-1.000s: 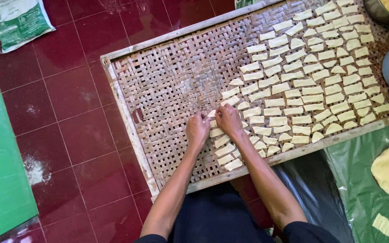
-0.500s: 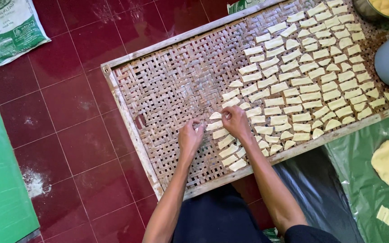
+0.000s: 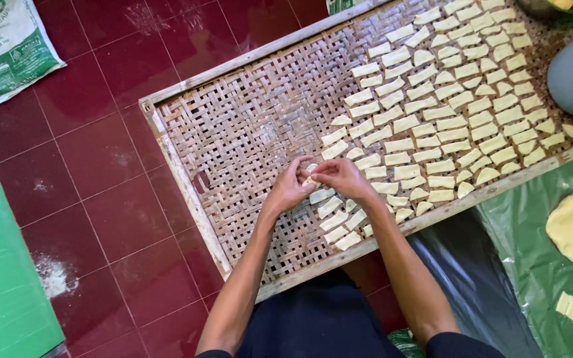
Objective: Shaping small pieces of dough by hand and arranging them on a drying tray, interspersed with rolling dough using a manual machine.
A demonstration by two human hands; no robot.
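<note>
Both hands meet over the woven bamboo tray (image 3: 233, 132) — the left hand (image 3: 291, 190) and right hand (image 3: 339, 178) pinch one small pale dough piece (image 3: 310, 178) between their fingertips, at 9 o'clock from the laid rows of dough pieces (image 3: 445, 106). Best to keep the pinch light and set it flat, just beside its neighbours.

Pale yellow dough pieces (image 3: 432, 126), brown woven tray (image 3: 247, 132), seemingly dark red tiles (image 3: 94, 152)

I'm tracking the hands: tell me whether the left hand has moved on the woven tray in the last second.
Yes. The left hand has shifted slightly toward the near rim of the woven tray, then closed against the right hand.
</note>
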